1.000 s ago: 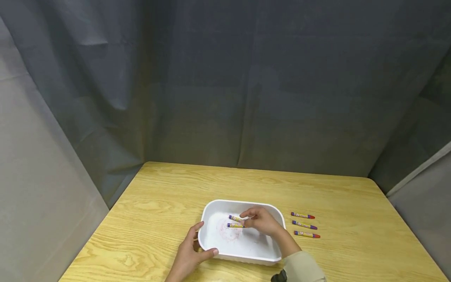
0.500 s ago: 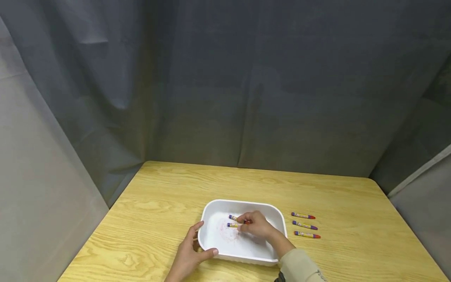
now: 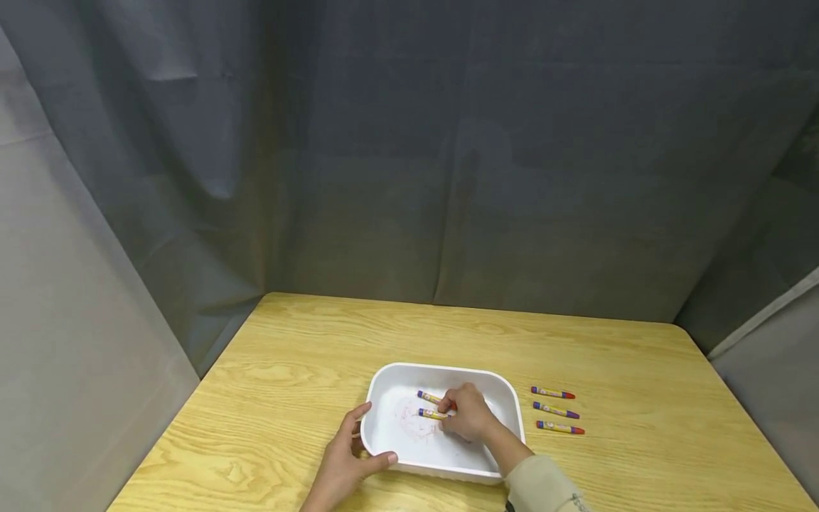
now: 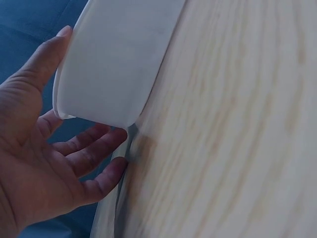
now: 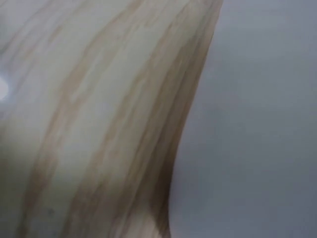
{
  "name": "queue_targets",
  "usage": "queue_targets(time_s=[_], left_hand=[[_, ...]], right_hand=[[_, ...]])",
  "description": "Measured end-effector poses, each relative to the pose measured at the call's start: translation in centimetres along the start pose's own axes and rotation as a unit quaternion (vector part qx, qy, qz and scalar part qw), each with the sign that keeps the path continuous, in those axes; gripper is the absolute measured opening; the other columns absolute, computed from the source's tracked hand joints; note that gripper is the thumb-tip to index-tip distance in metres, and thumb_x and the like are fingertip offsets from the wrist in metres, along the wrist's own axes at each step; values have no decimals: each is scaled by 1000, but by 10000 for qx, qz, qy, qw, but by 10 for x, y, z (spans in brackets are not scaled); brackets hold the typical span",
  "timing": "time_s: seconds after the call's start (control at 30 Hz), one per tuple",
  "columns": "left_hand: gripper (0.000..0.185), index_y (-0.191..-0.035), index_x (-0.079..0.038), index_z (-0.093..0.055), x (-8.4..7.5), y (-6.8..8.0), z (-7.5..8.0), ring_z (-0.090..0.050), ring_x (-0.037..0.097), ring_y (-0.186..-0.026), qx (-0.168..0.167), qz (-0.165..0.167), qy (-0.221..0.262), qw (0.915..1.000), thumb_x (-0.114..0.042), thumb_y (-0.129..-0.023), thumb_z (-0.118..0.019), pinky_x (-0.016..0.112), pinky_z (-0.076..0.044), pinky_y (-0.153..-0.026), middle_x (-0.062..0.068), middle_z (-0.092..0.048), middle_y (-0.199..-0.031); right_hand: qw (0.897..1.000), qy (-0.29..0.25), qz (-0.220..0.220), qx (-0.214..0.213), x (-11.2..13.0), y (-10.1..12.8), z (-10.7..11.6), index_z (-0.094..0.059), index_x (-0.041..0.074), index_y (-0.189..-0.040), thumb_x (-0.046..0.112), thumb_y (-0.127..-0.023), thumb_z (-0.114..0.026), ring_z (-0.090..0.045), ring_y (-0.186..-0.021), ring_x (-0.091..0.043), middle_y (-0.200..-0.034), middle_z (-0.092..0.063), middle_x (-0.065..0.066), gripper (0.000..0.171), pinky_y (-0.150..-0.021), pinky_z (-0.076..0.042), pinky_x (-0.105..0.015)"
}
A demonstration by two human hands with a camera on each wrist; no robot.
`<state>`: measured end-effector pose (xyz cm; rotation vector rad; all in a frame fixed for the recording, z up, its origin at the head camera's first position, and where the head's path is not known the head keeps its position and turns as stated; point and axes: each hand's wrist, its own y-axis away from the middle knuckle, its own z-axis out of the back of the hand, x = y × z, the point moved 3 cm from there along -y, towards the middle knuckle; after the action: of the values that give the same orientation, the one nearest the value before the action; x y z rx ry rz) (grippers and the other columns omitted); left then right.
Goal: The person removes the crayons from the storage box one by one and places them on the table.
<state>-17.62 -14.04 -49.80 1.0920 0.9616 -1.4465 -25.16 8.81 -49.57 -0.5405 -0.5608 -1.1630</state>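
Note:
A white plastic tray [image 3: 441, 467] sits near the front of the table, with reddish scribble marks on its floor. Inside lie two yellow-wrapped crayons with blue ends, an upper crayon [image 3: 427, 397] and a lower crayon [image 3: 432, 414]. My right hand [image 3: 468, 414] reaches down into the tray and pinches the lower crayon near its right end; its fingers partly cover both crayons. With thumb on the rim and fingers against the outer wall, my left hand [image 3: 345, 462] holds the tray's left near corner. The right wrist view shows only wood and tray wall.
Three crayons lie in a column right of the tray: a red-tipped crayon [image 3: 553, 392], a purple-tipped crayon [image 3: 556, 410] and another red-tipped crayon [image 3: 559, 427]. Beyond the wooden table [image 3: 307, 341] hangs a dark grey curtain [image 3: 384, 178].
My right hand has come down from above the crayons and closed on the lower one, which has shifted slightly right and nearer. The left hand stays on the tray corner.

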Motion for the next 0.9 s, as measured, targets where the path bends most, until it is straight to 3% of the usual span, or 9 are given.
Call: queue_targets(time_s=[0.2, 0.33, 0.47, 0.6, 0.9], left_hand=[[93, -142, -9, -31, -1, 2, 1, -59, 30, -95, -26, -16, -63, 10000, -29, -67, -84, 34, -48, -73, 21, -52, -116], [94, -142, -10, -31, 0, 3, 0, -59, 28, -95, -15, 48, -105, 9999, -30, -67, -84, 34, -47, -74, 18, -53, -116], [93, -142, -10, -31, 0, 3, -1, -59, 28, -94, -24, 36, -98, 9999, -29, -67, -84, 33, -47, -74, 18, -53, -116], [92, -142, -11, -32, -1, 2, -1, -59, 29, -95, -45, -1, -53, 10000, -28, -68, -84, 31, -48, -73, 19, -53, -116], [93, -142, -10, -32, 0, 2, -1, -59, 29, -94, -61, -20, -38, 10000, -28, -67, -84, 30, -48, -71, 19, -53, -116]], right_hand=[[9999, 6, 5, -162, 2, 1, 7, -62, 9, -69, 1, -62, -72, -43, -67, -12, -66, -49, 3, 15, -62, -38, -29], [9981, -421, -236, -374, 3, 4, 17, -63, 7, -72, -3, -66, -69, -46, -58, -11, -67, -54, 2, 13, -54, -40, -28], [9945, -791, -402, -555, 5, 4, 27, -65, 7, -74, -2, -68, -71, -45, -57, -12, -69, -56, -1, 13, -52, -40, -27], [9937, -815, -443, -630, 6, 3, 32, -67, 9, -74, 0, -69, -73, -44, -59, -11, -66, -54, 2, 12, -53, -38, -27], [9937, -1099, 197, -20, 7, 22, 51, -67, 12, -76, 3, -71, -74, -51, -78, -21, -82, -55, 0, 12, -65, -42, -29]])
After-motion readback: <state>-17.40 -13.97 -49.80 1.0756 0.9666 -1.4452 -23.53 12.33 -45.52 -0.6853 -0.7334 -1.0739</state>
